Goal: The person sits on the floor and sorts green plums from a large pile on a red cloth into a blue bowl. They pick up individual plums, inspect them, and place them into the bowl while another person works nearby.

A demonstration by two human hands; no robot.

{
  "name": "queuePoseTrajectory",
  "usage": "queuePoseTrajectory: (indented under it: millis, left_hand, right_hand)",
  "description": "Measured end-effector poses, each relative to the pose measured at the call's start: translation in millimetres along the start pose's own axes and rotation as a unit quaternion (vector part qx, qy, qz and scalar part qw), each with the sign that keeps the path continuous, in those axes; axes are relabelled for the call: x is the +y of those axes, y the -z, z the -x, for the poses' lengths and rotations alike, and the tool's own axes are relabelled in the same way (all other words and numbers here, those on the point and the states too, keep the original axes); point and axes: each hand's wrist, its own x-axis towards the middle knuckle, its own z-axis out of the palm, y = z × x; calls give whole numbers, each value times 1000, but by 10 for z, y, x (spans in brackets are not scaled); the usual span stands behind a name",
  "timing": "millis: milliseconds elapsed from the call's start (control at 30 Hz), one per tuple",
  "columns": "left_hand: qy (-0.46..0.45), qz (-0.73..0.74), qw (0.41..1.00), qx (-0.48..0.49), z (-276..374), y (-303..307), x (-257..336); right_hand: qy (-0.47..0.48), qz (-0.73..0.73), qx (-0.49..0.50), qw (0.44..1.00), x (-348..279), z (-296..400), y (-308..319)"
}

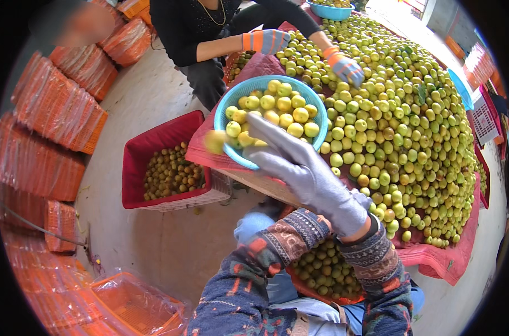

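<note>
My right hand [296,168], in a grey glove, reaches over the near rim of a blue plastic basket [322,126] with its fingers stretched out and nothing in its grasp. Yellow-green fruits [268,102], which look like jujubes, lie inside the basket. A motion-blurred fruit [215,142] is at the basket's left rim, beyond my fingertips. My forearms cross, so my left hand [362,198] is mostly hidden behind the right wrist; only a bit of grey glove shows near the big pile of fruits [399,138].
Opposite, a co-worker's gloved hands [344,67] are at the pile on a red cloth [441,256]. A red-lined crate [132,168] of browner fruits stands left of the table; an orange container [349,297] of fruits sits between my legs. Plastic-wrapped orange crates [57,105] are stacked at left.
</note>
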Motion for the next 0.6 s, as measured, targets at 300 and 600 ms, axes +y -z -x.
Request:
queuePoseTrajectory:
  millis: [300,600]
  left_hand:
    - [58,7,994,94,8,292,-126]
    - [53,221,974,-5,-208,242,-73]
  right_hand:
    - [35,284,405,869,400,1450,1681]
    - [-110,257,548,788,861,3055,1841]
